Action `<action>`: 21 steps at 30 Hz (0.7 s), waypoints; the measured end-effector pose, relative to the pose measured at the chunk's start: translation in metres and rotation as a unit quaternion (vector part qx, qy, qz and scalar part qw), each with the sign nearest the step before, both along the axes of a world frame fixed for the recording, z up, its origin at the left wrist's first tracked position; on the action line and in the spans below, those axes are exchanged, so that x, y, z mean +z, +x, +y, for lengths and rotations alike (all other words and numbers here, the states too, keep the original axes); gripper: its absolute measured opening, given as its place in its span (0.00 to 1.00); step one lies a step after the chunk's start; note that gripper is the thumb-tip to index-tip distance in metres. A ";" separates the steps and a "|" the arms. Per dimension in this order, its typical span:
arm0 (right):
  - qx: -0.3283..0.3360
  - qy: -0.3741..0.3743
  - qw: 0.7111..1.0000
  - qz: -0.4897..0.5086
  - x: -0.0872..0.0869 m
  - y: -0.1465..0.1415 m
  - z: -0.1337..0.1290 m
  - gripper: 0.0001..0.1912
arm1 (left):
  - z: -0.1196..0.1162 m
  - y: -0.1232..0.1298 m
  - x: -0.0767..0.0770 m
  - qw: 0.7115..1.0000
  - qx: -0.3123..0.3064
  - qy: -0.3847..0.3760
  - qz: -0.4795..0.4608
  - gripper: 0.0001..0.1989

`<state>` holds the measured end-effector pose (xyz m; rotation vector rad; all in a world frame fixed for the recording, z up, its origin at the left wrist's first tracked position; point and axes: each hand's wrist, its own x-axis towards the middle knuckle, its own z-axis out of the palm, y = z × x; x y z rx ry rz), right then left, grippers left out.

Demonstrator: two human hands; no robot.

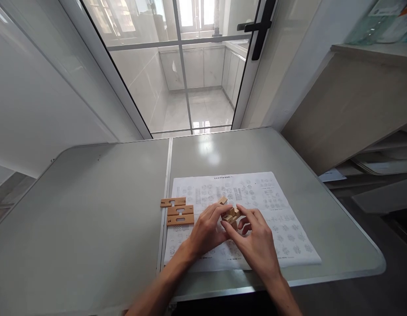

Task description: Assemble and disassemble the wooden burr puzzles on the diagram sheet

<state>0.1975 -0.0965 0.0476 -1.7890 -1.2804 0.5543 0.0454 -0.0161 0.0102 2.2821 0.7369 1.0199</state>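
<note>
My left hand [206, 226] and my right hand [255, 230] meet over the printed sheet, both closed around a small wooden interlocking puzzle [229, 216]. Fingertips from each side press on its light wooden pieces, and part of it is hidden behind them. Just beyond my left fingers lies a loose wooden block [222, 200]. Left of my left hand, three flat slotted wooden pieces lie in a stack of rows: the top one [164, 202], the middle one [189, 210] and the bottom one [188, 219]. They bear dark marks, and the nearest shows a 2.
The paper sheet [295, 245] with many small diagrams lies under my hands on the grey table [101, 228]. A metal seam [168, 166] crosses the table. Behind stands a glass door with a black handle [261, 28]; a wooden shelf unit [338, 96] is on the right.
</note>
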 end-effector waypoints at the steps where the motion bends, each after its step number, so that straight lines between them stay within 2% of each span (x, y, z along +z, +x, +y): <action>1: 0.002 -0.001 1.000 -0.001 0.000 0.001 0.000 0.29 | 0.000 -0.001 0.000 1.000 -0.007 -0.007 -0.001 0.28; 9: -0.004 -0.008 1.000 -0.015 0.004 0.000 -0.003 0.30 | -0.001 0.000 0.003 0.999 -0.031 -0.003 -0.027 0.26; 13: -0.028 -0.013 1.000 0.005 0.006 -0.002 -0.002 0.33 | -0.004 0.002 0.008 0.998 -0.021 -0.044 -0.040 0.28; 17: 0.004 -0.019 0.993 0.114 0.010 0.007 0.001 0.31 | -0.003 0.001 0.017 0.987 -0.016 -0.145 -0.071 0.31; 21: 0.060 -0.053 0.964 0.254 0.013 0.018 0.002 0.27 | 0.001 -0.002 0.023 0.965 -0.057 -0.240 -0.089 0.36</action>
